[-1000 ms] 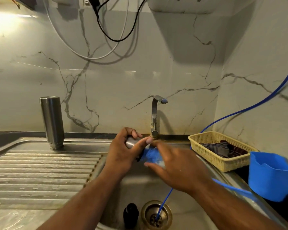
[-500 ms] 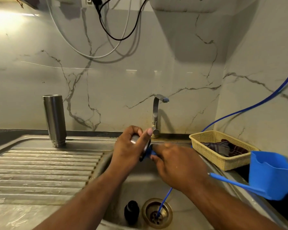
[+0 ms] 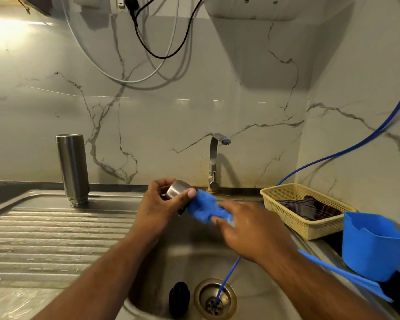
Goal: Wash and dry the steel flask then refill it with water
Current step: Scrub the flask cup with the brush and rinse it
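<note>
Your left hand (image 3: 162, 209) curls around a small round steel cap (image 3: 177, 191), thumb clamped across its brushed side, holding it above the sink basin (image 3: 194, 257). Your right hand (image 3: 252, 229) pinches a soft, fuzzy blue scrubber (image 3: 203, 210) between thumb and fingers and presses it right against the cap; that hand is a little blurred. Off to your left the steel flask (image 3: 73, 167), a tall matte cylinder, stands mouth-down with its threaded neck on the ribbed metal draining board (image 3: 44, 232). The bent chrome tap (image 3: 214, 162) sits just behind your hands. A thin blue tube (image 3: 226, 276) runs into the round drain (image 3: 215, 299), with a small black object (image 3: 179, 299) beside it. To your right are a woven cream plastic basket (image 3: 293, 227) holding dark cloth, and a blue plastic jug (image 3: 374, 248).
</note>
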The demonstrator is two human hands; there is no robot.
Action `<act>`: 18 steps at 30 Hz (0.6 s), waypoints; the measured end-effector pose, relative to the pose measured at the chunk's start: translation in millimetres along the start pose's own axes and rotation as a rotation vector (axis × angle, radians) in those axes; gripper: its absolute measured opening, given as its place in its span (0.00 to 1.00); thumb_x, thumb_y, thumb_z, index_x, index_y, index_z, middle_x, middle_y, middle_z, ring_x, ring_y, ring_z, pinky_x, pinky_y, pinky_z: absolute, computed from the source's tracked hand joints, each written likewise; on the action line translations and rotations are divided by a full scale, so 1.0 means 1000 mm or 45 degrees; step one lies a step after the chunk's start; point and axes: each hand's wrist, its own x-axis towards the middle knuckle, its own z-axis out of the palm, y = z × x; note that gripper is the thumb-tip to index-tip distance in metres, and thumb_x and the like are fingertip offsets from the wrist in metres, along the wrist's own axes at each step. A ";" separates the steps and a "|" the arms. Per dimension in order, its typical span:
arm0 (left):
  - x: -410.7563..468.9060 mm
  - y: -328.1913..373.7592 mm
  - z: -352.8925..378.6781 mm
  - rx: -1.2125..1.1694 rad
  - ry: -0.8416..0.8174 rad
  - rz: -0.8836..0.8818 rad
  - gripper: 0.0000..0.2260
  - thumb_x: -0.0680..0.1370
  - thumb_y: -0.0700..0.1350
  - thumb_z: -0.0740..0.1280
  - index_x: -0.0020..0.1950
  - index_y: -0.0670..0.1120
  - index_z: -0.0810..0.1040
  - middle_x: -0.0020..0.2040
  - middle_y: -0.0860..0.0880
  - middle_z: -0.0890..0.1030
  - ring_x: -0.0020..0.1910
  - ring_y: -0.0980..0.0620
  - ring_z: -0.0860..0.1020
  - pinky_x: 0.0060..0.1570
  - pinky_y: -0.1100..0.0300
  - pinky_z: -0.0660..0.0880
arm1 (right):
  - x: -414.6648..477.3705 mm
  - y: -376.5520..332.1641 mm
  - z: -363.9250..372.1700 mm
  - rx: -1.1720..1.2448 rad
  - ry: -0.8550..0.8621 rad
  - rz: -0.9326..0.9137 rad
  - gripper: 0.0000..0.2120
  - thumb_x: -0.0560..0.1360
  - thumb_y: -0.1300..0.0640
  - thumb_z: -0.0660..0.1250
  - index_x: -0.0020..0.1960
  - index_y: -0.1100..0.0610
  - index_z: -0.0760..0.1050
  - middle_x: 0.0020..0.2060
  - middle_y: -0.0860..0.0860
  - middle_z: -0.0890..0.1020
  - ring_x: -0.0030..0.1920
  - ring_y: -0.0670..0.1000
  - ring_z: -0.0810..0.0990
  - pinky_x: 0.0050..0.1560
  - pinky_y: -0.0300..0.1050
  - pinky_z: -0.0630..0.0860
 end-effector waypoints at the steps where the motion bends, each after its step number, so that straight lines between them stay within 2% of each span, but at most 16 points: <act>1: 0.005 -0.003 -0.006 0.037 0.041 0.004 0.37 0.60 0.62 0.78 0.65 0.49 0.74 0.53 0.47 0.82 0.47 0.51 0.83 0.40 0.64 0.80 | 0.001 0.006 -0.002 -0.015 0.011 0.042 0.24 0.81 0.35 0.57 0.75 0.41 0.66 0.61 0.44 0.80 0.55 0.44 0.78 0.53 0.41 0.75; 4: 0.010 -0.008 -0.013 0.298 0.030 0.096 0.36 0.58 0.58 0.83 0.63 0.54 0.75 0.53 0.55 0.82 0.50 0.56 0.82 0.46 0.66 0.79 | 0.004 0.011 -0.005 0.035 0.152 0.067 0.23 0.80 0.33 0.57 0.69 0.43 0.70 0.50 0.42 0.80 0.44 0.43 0.76 0.40 0.39 0.71; 7: 0.009 -0.012 -0.004 0.558 -0.142 0.244 0.41 0.61 0.47 0.85 0.69 0.59 0.68 0.55 0.60 0.81 0.53 0.61 0.81 0.55 0.61 0.80 | 0.004 0.004 -0.002 0.100 0.076 -0.016 0.24 0.79 0.32 0.58 0.69 0.43 0.71 0.53 0.42 0.81 0.45 0.42 0.75 0.43 0.39 0.71; 9: 0.007 -0.012 0.001 0.600 -0.217 0.324 0.45 0.62 0.44 0.85 0.71 0.62 0.63 0.56 0.63 0.80 0.55 0.67 0.79 0.58 0.62 0.78 | 0.007 0.004 -0.001 0.090 0.042 0.020 0.25 0.79 0.32 0.58 0.71 0.42 0.70 0.54 0.43 0.81 0.47 0.42 0.76 0.45 0.40 0.74; 11: 0.008 -0.012 0.002 0.568 -0.241 0.353 0.46 0.63 0.44 0.85 0.71 0.64 0.62 0.57 0.65 0.80 0.55 0.70 0.78 0.56 0.67 0.77 | 0.008 0.009 -0.001 0.145 0.053 0.098 0.24 0.80 0.33 0.58 0.71 0.44 0.71 0.50 0.43 0.80 0.44 0.42 0.77 0.42 0.39 0.74; 15: 0.005 -0.010 0.001 0.622 -0.314 0.449 0.45 0.66 0.44 0.83 0.73 0.62 0.60 0.56 0.62 0.80 0.54 0.72 0.78 0.49 0.78 0.73 | 0.003 0.002 0.002 0.147 -0.075 0.001 0.25 0.80 0.33 0.58 0.71 0.42 0.70 0.55 0.43 0.81 0.46 0.42 0.76 0.43 0.38 0.72; 18: 0.003 -0.010 0.005 0.569 -0.313 0.424 0.45 0.67 0.39 0.82 0.74 0.59 0.61 0.54 0.63 0.78 0.51 0.77 0.76 0.44 0.81 0.70 | 0.010 0.006 0.004 0.055 0.077 0.071 0.24 0.80 0.33 0.57 0.70 0.43 0.71 0.49 0.43 0.80 0.42 0.42 0.75 0.37 0.36 0.69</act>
